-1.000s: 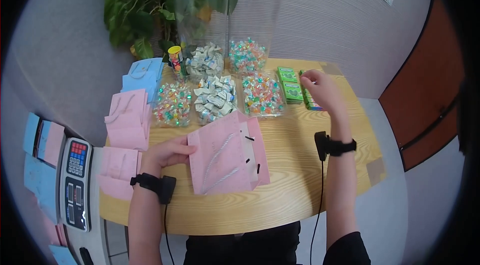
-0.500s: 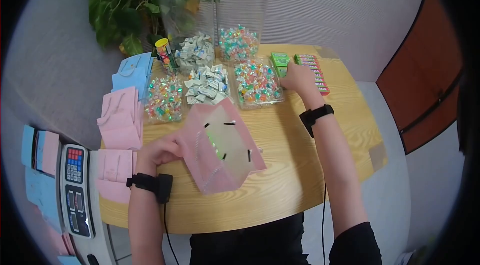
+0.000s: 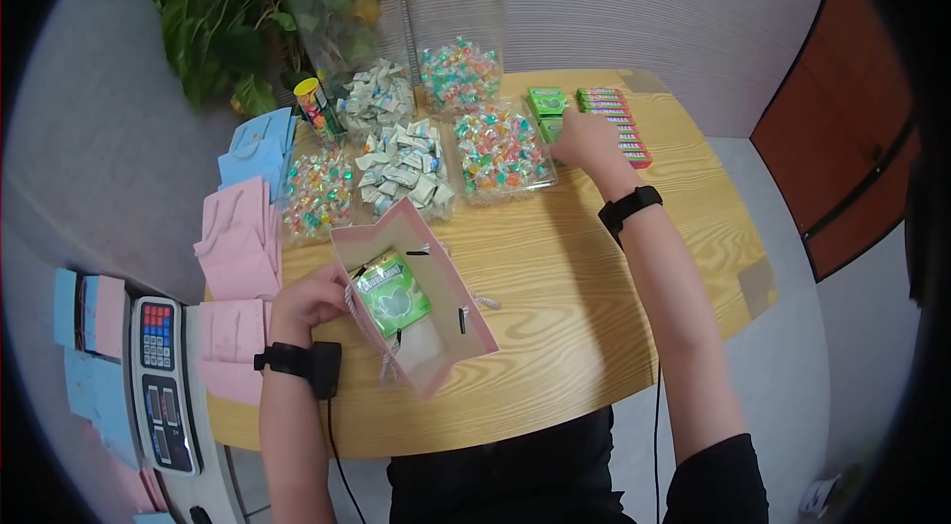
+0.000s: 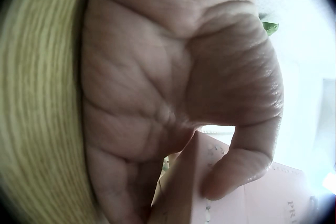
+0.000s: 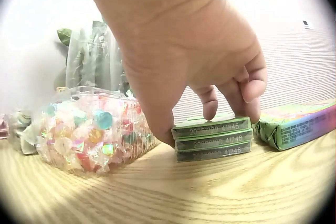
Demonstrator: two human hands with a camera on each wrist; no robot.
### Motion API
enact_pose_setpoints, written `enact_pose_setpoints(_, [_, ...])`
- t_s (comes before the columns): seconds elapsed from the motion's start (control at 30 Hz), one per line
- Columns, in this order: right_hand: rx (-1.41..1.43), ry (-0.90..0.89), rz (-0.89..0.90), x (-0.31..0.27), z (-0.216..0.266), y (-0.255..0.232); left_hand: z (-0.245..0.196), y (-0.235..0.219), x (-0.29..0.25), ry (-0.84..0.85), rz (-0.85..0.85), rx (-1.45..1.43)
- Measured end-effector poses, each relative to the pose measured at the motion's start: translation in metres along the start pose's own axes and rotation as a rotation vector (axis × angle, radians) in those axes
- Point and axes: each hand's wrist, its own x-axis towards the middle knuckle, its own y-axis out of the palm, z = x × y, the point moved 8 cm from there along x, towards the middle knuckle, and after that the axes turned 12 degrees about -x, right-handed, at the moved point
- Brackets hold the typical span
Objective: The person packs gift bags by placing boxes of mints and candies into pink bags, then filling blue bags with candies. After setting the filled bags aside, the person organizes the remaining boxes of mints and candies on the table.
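Fingers of the right hand point(image 3: 584, 140) curl down over a stack of green gum packs point(image 5: 212, 139) at the far side of the wooden table point(image 3: 594, 286); thumb at the left end of the stack, fingertips point(image 5: 210, 109) on the top pack — clamped on it; the stack sits between a clear tub of bright wrapped sweets point(image 5: 92, 134) and a row of multicoloured packs point(image 5: 296, 127). Left hand point(image 3: 309, 296) pinches the rim of an open pink paper bag point(image 3: 416, 296) — thumb point(image 4: 239, 169) pressed against the pink card, fingers behind it; the bag lies near the table's front edge, mouth up, with one green gum packet point(image 3: 391, 291) inside. Flat pink bags point(image 3: 238, 242) lie stacked left of it, beside a scale point(image 3: 163, 385).
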Motion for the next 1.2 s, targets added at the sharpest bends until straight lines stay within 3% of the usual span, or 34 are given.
enact_pose_setpoints(0.13, [0.082, 0.004, 0.016, -0.007, -0.008, -0.006, 0.003, -0.011, 0.004, 0.012, 0.094, -0.031])
enact_pose_setpoints(0.3, [0.212, 0.05, 0.037, -0.023, -0.028, -0.026, 0.0, 0.02, 0.007, -0.012, 0.064, -0.038])
enact_pose_setpoints(0.4, [0.219, 0.043, -0.062, -0.042, -0.038, -0.044, 0.002, 0.016, 0.013, -0.024, 0.101, -0.03])
enact_pose_setpoints(0.47, [0.328, -0.044, -0.149, -0.077, -0.031, -0.085, 0.0, 0.014, 0.012, -0.017, 0.1, -0.035])
enact_pose_setpoints(0.57, [0.476, -0.391, -0.157, -0.132, 0.005, -0.137, 0.0, 0.017, 0.006, -0.074, -0.022, 0.157])
enact_pose_setpoints(0.6, [0.515, -0.481, -0.113, -0.152, 0.02, -0.151, -0.003, 0.029, 0.005, -0.035, 0.032, 0.128])
enact_pose_setpoints(0.67, [0.594, -0.671, -0.228, -0.187, 0.04, -0.17, -0.006, 0.041, 0.005, 0.002, 0.092, 0.1])
enact_pose_setpoints(0.7, [0.591, -0.668, -0.228, -0.196, 0.046, -0.176, -0.008, 0.044, 0.006, 0.029, 0.115, 0.131])
enact_pose_setpoints(0.77, [0.545, -0.822, -0.083, -0.214, 0.07, -0.177, -0.01, 0.048, 0.006, 0.057, 0.138, 0.162])
enact_pose_setpoints(0.87, [0.494, -0.96, -0.111, -0.226, 0.093, -0.169, -0.014, 0.051, 0.005, 0.089, 0.138, 0.209])
enact_pose_setpoints(1.03, [0.44, -1.11, 0.043, -0.226, 0.125, -0.143, -0.022, 0.072, 0.004, 0.142, 0.218, 0.206])
enact_pose_setpoints(1.1, [0.232, -1.099, 0.589, -0.228, 0.137, -0.109, -0.021, 0.07, 0.005, 0.13, 0.215, 0.182])
enact_pose_setpoints(1.13, [0.232, -1.098, 0.589, -0.228, 0.138, -0.101, -0.019, 0.069, 0.006, 0.115, 0.212, 0.161])
enact_pose_setpoints(1.2, [0.497, -1.326, 0.479, -0.238, 0.149, -0.096, -0.018, 0.065, 0.008, 0.112, 0.203, 0.147])
